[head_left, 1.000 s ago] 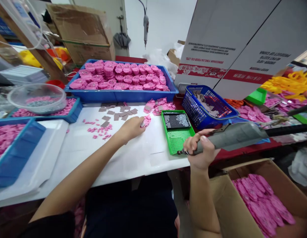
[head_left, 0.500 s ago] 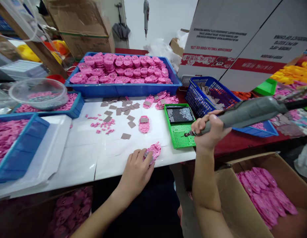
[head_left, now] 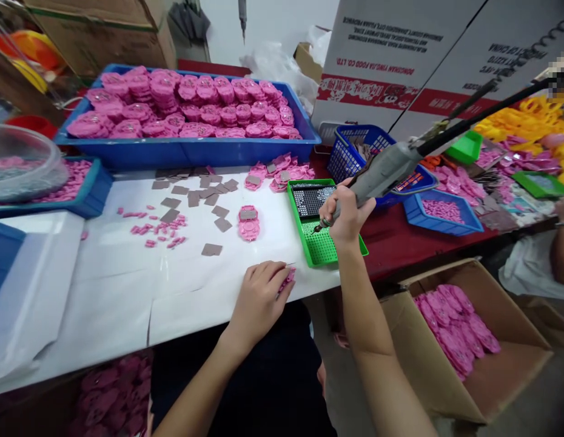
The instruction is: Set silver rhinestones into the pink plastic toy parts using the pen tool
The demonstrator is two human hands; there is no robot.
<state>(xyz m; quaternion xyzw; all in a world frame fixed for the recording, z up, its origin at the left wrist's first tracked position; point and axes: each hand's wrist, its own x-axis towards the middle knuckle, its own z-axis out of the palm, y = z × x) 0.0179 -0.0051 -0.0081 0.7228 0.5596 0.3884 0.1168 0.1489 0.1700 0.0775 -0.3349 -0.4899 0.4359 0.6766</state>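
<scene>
One white worktop (head_left: 100, 303) stretches across the view, with one printed carton (head_left: 377, 48) standing behind its right end. One long blue tray (head_left: 141, 155) lies along the back, heaped with stacked pink pieces too many to count. One open cardboard box (head_left: 421, 364) sits low on the right, with more pink pieces piled inside. One blue basket (head_left: 343, 159) stands just beside one green tray (head_left: 327, 247), which has one black perforated tray (head_left: 312, 200) in its far half.

Two screwdrivers show: one hanging screwdriver (head_left: 242, 15) at the top, and one grey screwdriver (head_left: 386, 170) in the right hand (head_left: 346, 212), whose fingers are wrapped around its lower end. Its bit is over the green tray's near half; whether it touches, I cannot tell. The left hand (head_left: 261, 294), curled at the table's front edge, pinches one pink casing (head_left: 287, 280) between thumb and fingers, mostly hidden by them.

One other casing (head_left: 249, 223) lies alone beyond the left hand, a single grey plate in its far half. To its left are more than a dozen grey squares (head_left: 211, 249), some overlapping, and, smallest, more than a dozen loose pink pegs (head_left: 177, 241)
</scene>
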